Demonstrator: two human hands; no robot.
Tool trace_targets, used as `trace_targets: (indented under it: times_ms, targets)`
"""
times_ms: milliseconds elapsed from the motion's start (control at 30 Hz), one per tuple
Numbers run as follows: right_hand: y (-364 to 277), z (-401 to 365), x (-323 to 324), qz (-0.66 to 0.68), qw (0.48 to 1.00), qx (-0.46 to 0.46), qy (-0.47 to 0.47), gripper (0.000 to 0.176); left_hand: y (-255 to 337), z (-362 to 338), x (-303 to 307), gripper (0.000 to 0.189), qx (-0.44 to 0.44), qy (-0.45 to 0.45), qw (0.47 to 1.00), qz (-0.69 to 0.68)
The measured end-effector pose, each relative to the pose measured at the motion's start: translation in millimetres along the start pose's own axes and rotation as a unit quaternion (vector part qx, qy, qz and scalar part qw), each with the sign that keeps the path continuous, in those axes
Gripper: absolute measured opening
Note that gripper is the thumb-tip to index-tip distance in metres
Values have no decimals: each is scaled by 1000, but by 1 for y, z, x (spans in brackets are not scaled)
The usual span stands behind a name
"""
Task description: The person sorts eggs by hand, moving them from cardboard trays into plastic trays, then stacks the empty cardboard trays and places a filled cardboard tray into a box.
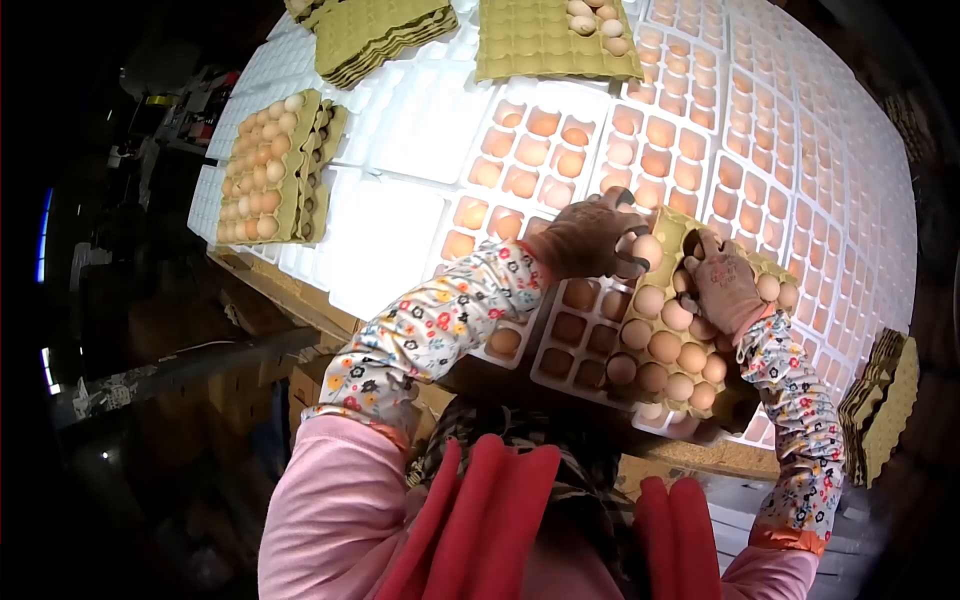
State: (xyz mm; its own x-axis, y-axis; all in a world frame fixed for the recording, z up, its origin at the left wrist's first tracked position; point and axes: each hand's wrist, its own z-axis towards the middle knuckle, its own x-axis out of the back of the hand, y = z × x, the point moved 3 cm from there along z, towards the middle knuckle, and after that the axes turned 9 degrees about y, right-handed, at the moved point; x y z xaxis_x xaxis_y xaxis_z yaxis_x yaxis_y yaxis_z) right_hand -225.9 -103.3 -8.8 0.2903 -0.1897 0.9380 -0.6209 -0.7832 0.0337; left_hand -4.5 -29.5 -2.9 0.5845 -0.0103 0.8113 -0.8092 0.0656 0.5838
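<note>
Our left hand (588, 240) is curled round an egg (646, 248) at the far rim of a cardboard tray (670, 228). Our right hand (722, 282) lies bent over the tray's right side, fingers among its eggs (664, 347); we cannot tell whether it grips one. The tray sits tilted at the near edge of the lit counter (400, 120), partly overhanging it, its near corner lost in shadow.

Beside the left hand, white plastic trays (540, 150) hold scattered eggs, and bare white room opens toward the counter's left side. A full carton (312, 150) lies at the left edge. At the far edge, an empty stack (375, 35) and a sparsely filled carton (530, 45) are both cut off by the frame. A further stack (885, 405) stands off the right edge, dim and hard to make out.
</note>
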Motion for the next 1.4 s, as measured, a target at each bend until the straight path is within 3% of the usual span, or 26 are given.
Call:
trace_targets:
  times_ms: [33, 67, 100, 167, 200, 267, 333, 367, 433, 533, 600, 633, 700, 767, 833, 900, 933, 1000, 1033, 1067, 1100, 1167, 1200, 1233, 1367, 1400]
  targets:
    - [11, -11, -2, 3, 999, 7, 32, 45, -1, 6, -1, 50, -9, 5, 1000, 0]
    - [23, -28, 4, 64, 996, -12, 63, 43, -23, 3, 4, 53, 9, 113, 993, 11]
    - [-7, -30, 22, 122, 992, -37, -1, 42, -84, -27, 9, 56, 50, 128, 987, -83]
    - [0, 13, 11, 482, 864, -128, 68, 40, -158, -4, 54, 56, 185, 198, 960, -65]
    - [-14, 45, 39, 576, 792, -194, 59, 37, -175, 23, 73, 55, 204, 204, 957, -21]
    - [-48, 110, 48, 647, 723, -186, 155, 34, -192, 61, 79, 53, 260, 172, 947, 71]
    - [-67, 183, 45, 624, 737, -226, 126, 34, -200, 80, 79, 51, 290, 125, 940, 128]
    - [-79, 217, 46, 530, 783, -189, 264, 35, -205, 89, 80, 51, 304, 104, 934, 156]
    - [-93, 265, 45, 231, 882, -276, 303, 42, -209, 85, 75, 49, 281, 128, 935, 172]
    - [-92, 290, 37, 189, 907, -297, 231, 46, -225, 72, 73, 57, 209, 204, 940, 175]
    - [-86, 290, 29, 181, 912, -286, 230, 51, -241, 50, 90, 56, 199, 276, 938, 67]
    - [-84, 288, 29, 219, 902, -264, 260, 57, -249, 40, 99, 56, 191, 305, 933, 14]
    - [-82, 282, 31, 444, 806, -287, 266, 59, -263, 30, 111, 55, 148, 335, 930, 12]
    - [-89, 282, 35, 332, 812, -251, 408, 53, -275, 38, 110, 49, 136, 311, 940, 32]
    - [-105, 287, 44, 292, 826, -246, 414, 50, -279, 46, 108, 44, 114, 309, 942, 58]
    - [-105, 296, 30, 566, 692, -282, 348, 34, -287, 51, 106, 38, 116, 328, 937, 25]
    - [-115, 294, 26, 691, 597, -242, 328, 30, -294, 49, 109, 36, 134, 349, 927, -17]
    - [-135, 299, 33, 622, 676, -101, 381, 28, -312, 46, 109, 29, 184, 416, 870, -193]
    - [-153, 304, 41, 398, 813, -4, 426, 29, -312, 43, 112, 27, 239, 419, 805, -346]
    - [-178, 307, 46, 614, 716, -113, 313, 30, -324, 38, 108, 28, 211, 445, 818, -297]
    - [-212, 310, 49, 780, 561, -213, 177, 31, -338, 36, 104, 30, 180, 469, 829, -247]
    - [-249, 317, 50, 524, 779, -71, 337, 43, -332, 41, 110, 33, 96, 500, 854, -105]
    - [-253, 311, 46, 527, 768, -68, 358, 46, -326, 41, 111, 35, 53, 507, 860, -33]
    - [-258, 304, 45, 530, 755, -64, 381, 49, -329, 43, 102, 40, 98, 444, 891, 19]
    - [-236, 233, 41, 554, 740, -161, 345, 47, -342, 35, 107, 39, 93, 396, 911, -68]
    - [-227, 203, 31, 609, 697, -181, 331, 44, -344, 32, 106, 39, 108, 370, 916, -109]
